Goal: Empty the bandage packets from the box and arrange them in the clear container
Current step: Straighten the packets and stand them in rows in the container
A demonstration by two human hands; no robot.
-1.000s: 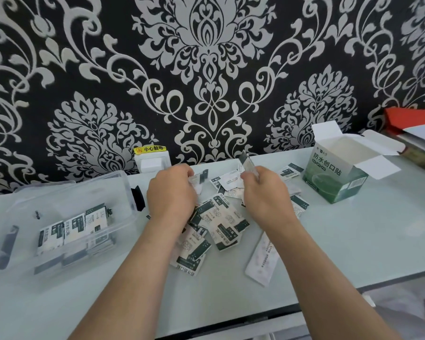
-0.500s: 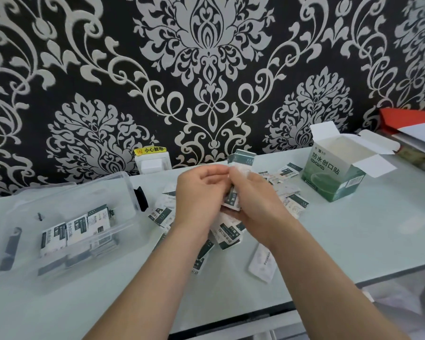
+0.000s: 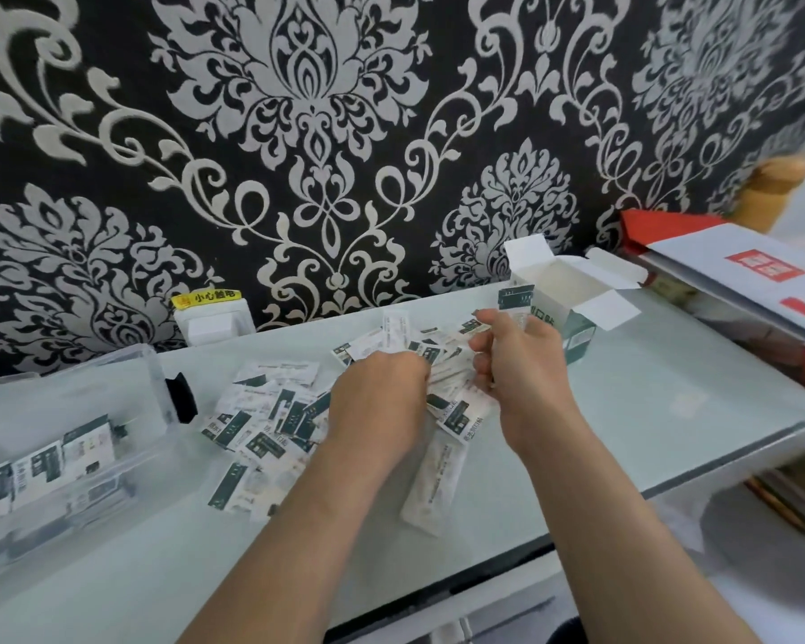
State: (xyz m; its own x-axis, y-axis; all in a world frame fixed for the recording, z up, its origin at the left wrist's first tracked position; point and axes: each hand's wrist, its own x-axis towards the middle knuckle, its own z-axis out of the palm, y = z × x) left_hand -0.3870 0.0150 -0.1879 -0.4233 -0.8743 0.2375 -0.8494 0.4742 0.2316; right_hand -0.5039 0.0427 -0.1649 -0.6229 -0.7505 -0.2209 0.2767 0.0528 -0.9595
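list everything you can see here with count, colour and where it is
clear container: one, transparent, table's left end
packets inside: at least three, white and dark green, in a row
loose packets: many, white and dark green, heaped mid-table
long strip: one, white, between the forearms
box: one, white and green, flaps open, behind right hand
socket: one, white, yellow label, on wall
table: one, pale
left hand: on heap, fingers hidden
right hand: grips held packets
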